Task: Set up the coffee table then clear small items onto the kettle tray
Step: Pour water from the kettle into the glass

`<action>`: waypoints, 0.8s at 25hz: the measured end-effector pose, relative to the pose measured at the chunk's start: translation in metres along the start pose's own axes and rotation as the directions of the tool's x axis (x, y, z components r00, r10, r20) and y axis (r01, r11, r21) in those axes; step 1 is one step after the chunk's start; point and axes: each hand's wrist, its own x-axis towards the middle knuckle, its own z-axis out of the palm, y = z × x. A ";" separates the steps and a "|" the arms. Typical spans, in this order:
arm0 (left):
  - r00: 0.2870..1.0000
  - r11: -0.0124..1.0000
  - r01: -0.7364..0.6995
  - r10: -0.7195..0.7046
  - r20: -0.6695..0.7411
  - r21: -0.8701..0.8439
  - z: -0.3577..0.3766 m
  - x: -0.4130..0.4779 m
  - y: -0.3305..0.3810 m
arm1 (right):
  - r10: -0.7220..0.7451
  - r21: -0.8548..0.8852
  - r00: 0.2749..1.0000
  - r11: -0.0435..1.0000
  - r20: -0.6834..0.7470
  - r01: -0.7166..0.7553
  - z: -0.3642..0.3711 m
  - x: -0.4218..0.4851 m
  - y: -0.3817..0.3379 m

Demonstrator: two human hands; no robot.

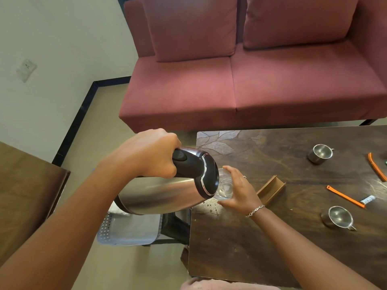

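Left hand (150,152) clamps its curled fingers round the black handle of a steel kettle (165,192), which is tipped almost flat with its spout end at 3 o'clock, against a clear glass (225,186). Right hand (240,191), a bracelet (255,210) at the wrist, wraps fingers and thumb round that glass at the 9 o'clock edge of the dark wooden coffee table (272,237). A brown holder (272,187) lies just beside the hand at 3 o'clock. Farther out sit two steel cups, one (320,153) at 1 o'clock of the holder and one (337,217) at 4 o'clock. An orange strip (345,196) and a small white packet (368,199) lie between them. Under the kettle, at 6 o'clock and off the table, a grey perforated tray (127,231) rests on a dark stand. A red sofa (251,86) fills the room from 12 to 2 o'clock, and a wall socket (26,69) shows at 10 o'clock.
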 end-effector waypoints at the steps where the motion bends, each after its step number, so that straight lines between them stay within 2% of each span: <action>1: 1.000 1.000 0.003 -0.003 0.003 0.004 0.000 0.001 0.001 | 0.000 0.002 1.000 1.000 0.000 0.000 -0.001 0.000 0.000; 20: 0.998 0.999 0.031 -0.032 0.055 0.005 -0.009 -0.001 0.013 | 0.008 0.010 1.000 1.000 -0.005 -0.007 -0.002 -0.009 0.001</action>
